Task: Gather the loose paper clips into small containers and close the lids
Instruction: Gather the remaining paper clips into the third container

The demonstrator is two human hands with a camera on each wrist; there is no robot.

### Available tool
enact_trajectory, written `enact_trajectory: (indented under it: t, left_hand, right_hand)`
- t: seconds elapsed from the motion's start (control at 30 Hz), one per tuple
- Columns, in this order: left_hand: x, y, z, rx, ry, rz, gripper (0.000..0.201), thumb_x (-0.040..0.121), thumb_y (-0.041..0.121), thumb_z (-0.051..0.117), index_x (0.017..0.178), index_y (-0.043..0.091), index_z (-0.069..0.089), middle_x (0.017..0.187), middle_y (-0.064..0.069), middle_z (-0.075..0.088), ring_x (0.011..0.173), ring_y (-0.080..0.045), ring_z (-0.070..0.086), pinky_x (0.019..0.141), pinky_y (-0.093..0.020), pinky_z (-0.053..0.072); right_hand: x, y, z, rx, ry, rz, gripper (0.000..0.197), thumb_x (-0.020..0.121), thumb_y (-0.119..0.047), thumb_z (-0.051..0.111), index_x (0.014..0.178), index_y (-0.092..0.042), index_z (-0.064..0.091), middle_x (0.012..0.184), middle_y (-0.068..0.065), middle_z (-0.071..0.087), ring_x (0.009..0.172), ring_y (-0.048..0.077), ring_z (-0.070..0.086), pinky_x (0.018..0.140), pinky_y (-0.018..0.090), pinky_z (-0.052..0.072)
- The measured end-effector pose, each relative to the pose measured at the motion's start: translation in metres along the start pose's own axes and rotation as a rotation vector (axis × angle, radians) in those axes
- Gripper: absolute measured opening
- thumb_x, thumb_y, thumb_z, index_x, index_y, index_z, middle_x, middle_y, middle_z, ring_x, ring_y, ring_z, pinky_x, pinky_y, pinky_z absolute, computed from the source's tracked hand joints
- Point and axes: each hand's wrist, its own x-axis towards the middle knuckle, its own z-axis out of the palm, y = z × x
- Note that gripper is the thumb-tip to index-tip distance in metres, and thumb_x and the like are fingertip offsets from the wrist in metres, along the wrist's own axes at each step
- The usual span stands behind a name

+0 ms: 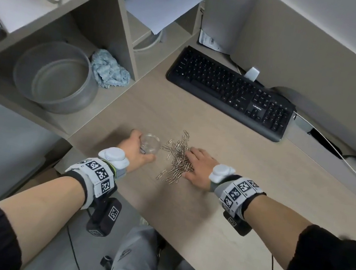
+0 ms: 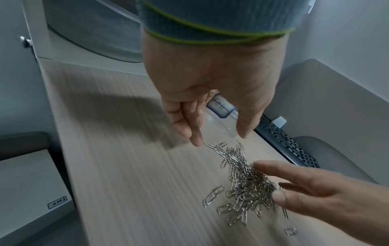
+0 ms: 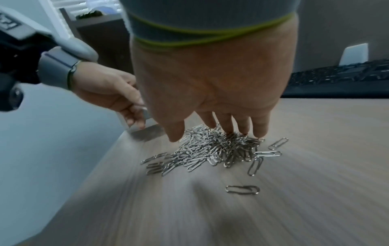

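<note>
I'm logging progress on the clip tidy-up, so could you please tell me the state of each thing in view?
left hand: grips the container, tilted toward the pile.
container: clear, open, no lid on; contents unclear.
paper clips: loose pile on the desk, a few strays around it.
right hand: fingers straight, fingertips on the pile.
keyboard: flat on the desk, untouched.
grey tub: on the shelf, open.
</note>
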Motion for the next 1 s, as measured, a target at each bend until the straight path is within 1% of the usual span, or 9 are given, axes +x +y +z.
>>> enact_trajectory:
  t: [0.13,0.27,0.33,0.47,0.6,0.67,0.73,0.8,1.0]
  left_hand:
    - [-0.003,0.003,0.004,0.008,-0.014,0.016,0.065,0.076,0.042,0.076,0.122,0.018,0.037,0.096,0.004,0.061,0.087,-0.023,0.060,0.077,-0.029,0.047]
    - [-0.006,0.004,0.005,0.013,-0.011,0.014,0.064,0.075,0.042,0.076,0.120,0.019,0.037,0.095,0.004,0.062,0.087,-0.023,0.061,0.078,-0.030,0.048]
    - [-0.007,0.004,0.006,0.017,-0.009,0.010,0.064,0.075,0.043,0.076,0.120,0.019,0.038,0.095,0.004,0.062,0.088,-0.023,0.061,0.079,-0.032,0.049]
    - [-0.013,0.003,0.011,0.031,-0.031,-0.003,0.064,0.074,0.041,0.076,0.120,0.017,0.039,0.099,-0.001,0.063,0.092,-0.027,0.062,0.084,-0.037,0.052]
    - [-0.014,0.004,0.011,0.043,-0.055,0.009,0.067,0.073,0.042,0.076,0.122,0.018,0.038,0.103,-0.004,0.063,0.093,-0.028,0.063,0.084,-0.037,0.053]
    - [-0.013,0.006,0.008,0.039,-0.051,0.016,0.065,0.073,0.041,0.076,0.120,0.018,0.038,0.103,-0.004,0.064,0.092,-0.028,0.062,0.083,-0.036,0.052]
    - [-0.011,0.007,0.004,0.031,-0.044,0.025,0.064,0.074,0.040,0.076,0.121,0.017,0.038,0.104,-0.004,0.063,0.091,-0.028,0.062,0.082,-0.035,0.052]
    - [-0.009,0.007,0.002,0.032,-0.042,0.029,0.064,0.075,0.038,0.076,0.122,0.017,0.038,0.103,-0.003,0.063,0.091,-0.027,0.062,0.081,-0.034,0.051]
    - [-0.004,0.001,0.001,0.051,-0.062,0.031,0.068,0.074,0.039,0.077,0.124,0.015,0.037,0.106,-0.003,0.063,0.093,-0.027,0.062,0.083,-0.034,0.051]
  right_hand:
    - [-0.003,0.020,-0.008,0.182,0.170,0.105,0.059,0.092,-0.049,0.052,0.144,-0.030,0.033,0.147,0.004,0.040,0.135,0.029,0.039,0.110,0.045,0.038]
    - [-0.008,0.042,-0.012,0.192,0.120,0.499,0.061,0.089,-0.057,0.052,0.133,-0.015,0.042,0.124,0.013,0.051,0.104,0.034,0.058,0.086,0.043,0.051]
    - [-0.007,0.044,-0.011,0.187,0.076,0.575,0.061,0.088,-0.056,0.055,0.128,-0.012,0.044,0.123,0.014,0.052,0.100,0.034,0.060,0.084,0.043,0.051]
    - [0.006,0.020,-0.009,0.216,0.073,0.480,0.054,0.090,-0.047,0.058,0.127,-0.010,0.046,0.121,0.015,0.054,0.103,0.034,0.060,0.086,0.042,0.050]
    - [0.007,0.000,-0.010,0.360,0.106,0.311,0.049,0.089,-0.040,0.061,0.135,-0.031,0.049,0.121,0.009,0.058,0.109,0.027,0.058,0.095,0.039,0.048]
    - [0.003,0.004,-0.015,0.342,0.131,0.368,0.047,0.088,-0.046,0.061,0.129,-0.024,0.051,0.116,0.005,0.058,0.105,0.027,0.058,0.090,0.037,0.049]
    - [-0.002,0.010,-0.020,0.248,0.098,0.515,0.064,0.084,-0.058,0.062,0.127,-0.013,0.047,0.120,0.009,0.053,0.104,0.031,0.060,0.084,0.039,0.050]
    - [-0.006,0.010,-0.022,0.191,0.055,0.596,0.081,0.077,-0.066,0.064,0.131,-0.010,0.039,0.125,0.012,0.045,0.104,0.035,0.059,0.084,0.044,0.051]
    - [0.009,-0.038,-0.012,0.111,0.043,0.350,0.104,0.063,-0.071,0.072,0.142,-0.020,0.026,0.129,0.011,0.033,0.102,0.033,0.059,0.083,0.040,0.052]
